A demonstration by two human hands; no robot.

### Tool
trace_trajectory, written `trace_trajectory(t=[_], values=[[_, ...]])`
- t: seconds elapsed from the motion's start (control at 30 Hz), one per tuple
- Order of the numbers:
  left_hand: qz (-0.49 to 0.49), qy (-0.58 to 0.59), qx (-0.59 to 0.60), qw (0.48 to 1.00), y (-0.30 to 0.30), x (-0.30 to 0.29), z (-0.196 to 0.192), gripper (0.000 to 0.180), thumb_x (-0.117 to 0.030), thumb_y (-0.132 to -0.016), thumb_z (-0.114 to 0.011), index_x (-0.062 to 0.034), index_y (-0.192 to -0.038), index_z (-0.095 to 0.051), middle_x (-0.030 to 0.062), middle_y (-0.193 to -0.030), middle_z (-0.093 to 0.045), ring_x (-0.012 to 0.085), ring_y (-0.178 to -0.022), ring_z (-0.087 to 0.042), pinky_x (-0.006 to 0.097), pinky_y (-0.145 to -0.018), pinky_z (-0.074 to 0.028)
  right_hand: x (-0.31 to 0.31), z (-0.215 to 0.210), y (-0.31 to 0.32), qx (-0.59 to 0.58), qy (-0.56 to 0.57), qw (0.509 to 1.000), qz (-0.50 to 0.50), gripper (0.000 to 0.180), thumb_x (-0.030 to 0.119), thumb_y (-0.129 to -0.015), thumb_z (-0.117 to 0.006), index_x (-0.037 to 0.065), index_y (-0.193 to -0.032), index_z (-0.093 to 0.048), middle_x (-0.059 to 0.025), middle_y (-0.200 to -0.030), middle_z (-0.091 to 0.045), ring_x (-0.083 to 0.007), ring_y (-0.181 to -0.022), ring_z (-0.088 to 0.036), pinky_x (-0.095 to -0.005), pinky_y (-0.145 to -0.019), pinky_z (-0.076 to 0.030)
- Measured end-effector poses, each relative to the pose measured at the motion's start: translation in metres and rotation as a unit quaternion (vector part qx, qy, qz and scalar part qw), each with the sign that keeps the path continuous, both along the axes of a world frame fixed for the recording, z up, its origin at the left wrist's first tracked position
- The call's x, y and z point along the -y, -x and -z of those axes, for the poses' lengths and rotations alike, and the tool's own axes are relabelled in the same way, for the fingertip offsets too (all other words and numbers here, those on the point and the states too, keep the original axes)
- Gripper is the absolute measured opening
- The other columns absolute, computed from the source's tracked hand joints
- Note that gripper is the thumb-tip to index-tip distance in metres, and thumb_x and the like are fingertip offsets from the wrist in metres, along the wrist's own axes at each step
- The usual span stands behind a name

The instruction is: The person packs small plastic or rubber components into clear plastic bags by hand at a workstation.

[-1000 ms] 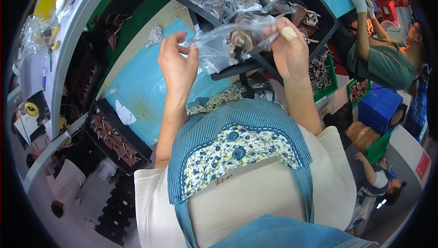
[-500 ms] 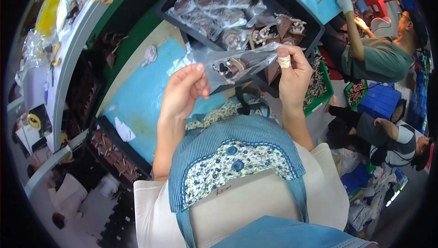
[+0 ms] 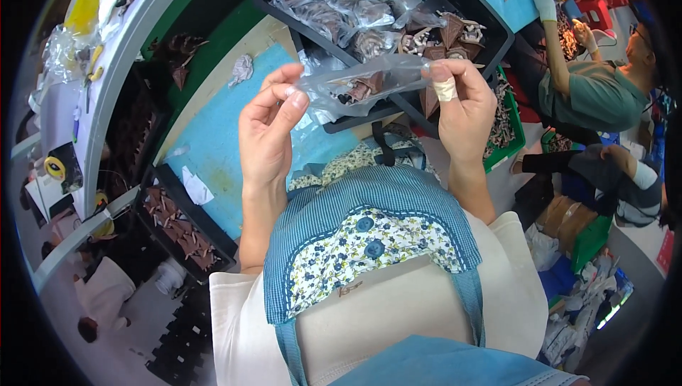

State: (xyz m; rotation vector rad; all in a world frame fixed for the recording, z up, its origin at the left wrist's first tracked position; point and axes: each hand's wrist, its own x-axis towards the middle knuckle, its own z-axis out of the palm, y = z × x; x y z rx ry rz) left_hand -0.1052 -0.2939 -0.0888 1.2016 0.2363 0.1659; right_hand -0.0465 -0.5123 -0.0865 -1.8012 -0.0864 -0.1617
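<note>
My right hand (image 3: 465, 105) pinches one end of a clear plastic bag (image 3: 398, 73) between a thumb wrapped in pale tape and the fingers. Inside the bag sits a small brown figure with pale and dark bits (image 3: 362, 90). At the bag's other end, my left hand (image 3: 270, 116) has its fingers apart, with the thumb tip by the bag's edge; whether it touches the film is hard to see. Just beyond, a black tray (image 3: 508, 41) holds bagged brown pieces (image 3: 373, 13) and several unbagged cone-shaped ones (image 3: 452, 29).
A blue mat (image 3: 206, 130) covers the bench at left, bearing crumpled plastic (image 3: 241, 70) and white paper (image 3: 195, 186). Another black tray (image 3: 188, 233) of brown pieces is at lower left. A green crate (image 3: 510, 127) stands at right, near a seated co-worker (image 3: 593, 91).
My left fingers have spread from a closed curl beside the bag. The bag now looks more gathered, and my right hand still pinches its end. The view has shifted slightly.
</note>
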Motion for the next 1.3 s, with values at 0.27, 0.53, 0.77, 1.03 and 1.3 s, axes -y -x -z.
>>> trace_trajectory(t=[0.27,0.53,0.77,1.03,1.3], values=[[0.239,-0.086,0.0,0.967,-0.008,0.018,-0.013,0.021,-0.01,-0.081,-0.063,-0.003,-0.101,-0.061,0.0068,-0.094,-0.064,0.0145,-0.088,-0.059,0.028,-0.08,-0.045,-0.027,-0.043,0.01,0.196,0.167,0.937,-0.238,0.007,0.009,-0.074,-0.067,0.004,-0.076,-0.063,-0.0092,-0.086,-0.056,-0.0234,-0.08,-0.055,-0.0304,-0.07,-0.044],[0.324,-0.038,-0.059,0.944,-0.006,0.025,0.003,0.021,-0.018,-0.094,-0.046,-0.0015,-0.09,-0.059,0.0001,-0.07,-0.056,0.0073,-0.064,-0.047,0.023,-0.059,-0.041,-0.019,-0.001,0.005,-0.083,-0.16,0.951,-0.253,0.027,0.013,-0.081,-0.066,0.0,-0.102,-0.056,-0.0053,-0.094,-0.058,-0.0124,-0.089,-0.054,-0.0271,-0.078,-0.045],[0.365,-0.055,-0.086,0.925,-0.021,0.038,-0.001,0.025,-0.022,-0.093,-0.05,0.0002,-0.092,-0.061,0.0022,-0.077,-0.058,0.0077,-0.067,-0.05,0.022,-0.064,-0.041,-0.003,0.008,-0.001,0.01,-0.038,0.97,-0.239,0.015,0.017,-0.082,-0.061,0.004,-0.078,-0.057,-0.0057,-0.073,-0.052,-0.0203,-0.071,-0.048,-0.0305,-0.068,-0.039],[0.291,0.126,-0.138,0.939,-0.052,0.06,-0.01,0.015,0.0,-0.078,-0.066,0.0022,-0.093,-0.062,0.0073,-0.084,-0.065,0.0118,-0.079,-0.061,0.024,-0.071,-0.05,0.029,-0.002,-0.028,0.101,-0.092,0.935,-0.328,0.028,0.005,-0.066,-0.061,0.003,-0.094,-0.057,-0.0136,-0.11,-0.055,-0.0285,-0.109,-0.049,-0.0376,-0.092,-0.037],[0.112,-0.356,0.133,0.918,-0.093,0.091,-0.012,0.021,0.009,-0.07,-0.065,0.0011,-0.089,-0.063,0.0078,-0.081,-0.066,0.0147,-0.073,-0.063,0.024,-0.067,-0.049,0.046,0.012,-0.066,0.049,-0.02,0.963,-0.265,0.049,0.001,-0.068,-0.057,0.0,-0.115,-0.046,-0.0068,-0.069,-0.058,-0.0216,-0.078,-0.056,-0.033,-0.082,-0.043]])
